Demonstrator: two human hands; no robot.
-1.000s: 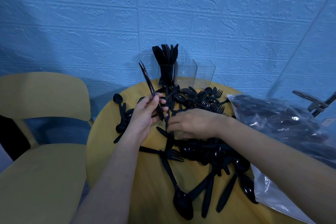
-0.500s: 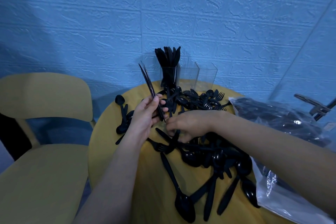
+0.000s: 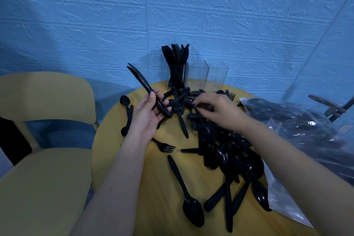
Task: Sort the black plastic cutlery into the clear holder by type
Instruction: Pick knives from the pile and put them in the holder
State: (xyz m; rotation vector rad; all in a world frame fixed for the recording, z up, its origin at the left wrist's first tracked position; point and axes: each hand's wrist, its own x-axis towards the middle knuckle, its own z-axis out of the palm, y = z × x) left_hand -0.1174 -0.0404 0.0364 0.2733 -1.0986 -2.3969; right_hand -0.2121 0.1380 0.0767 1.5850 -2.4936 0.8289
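My left hand (image 3: 147,117) grips a small bundle of black knives (image 3: 142,84), blades pointing up and left. My right hand (image 3: 220,110) reaches into the pile of black cutlery (image 3: 226,151) and pinches one thin black piece (image 3: 199,113) by its end; its type is hard to tell. The clear holder (image 3: 216,74) stands at the table's far edge with three compartments. Its left compartment holds several upright knives (image 3: 175,57); the middle and right ones look empty. A spoon (image 3: 191,209) and a fork (image 3: 164,146) lie loose near me.
The round yellow table (image 3: 153,193) carries everything. A clear plastic bag of more cutlery (image 3: 306,130) lies at the right edge. A yellow chair (image 3: 42,159) stands left of the table. Two spoons (image 3: 127,113) lie at the table's left rim. A blue wall is behind.
My right hand has moved up and to the right, from the table near my left hand into the pile, and now pinches a piece. My left hand keeps its knives, tilted more to the left.
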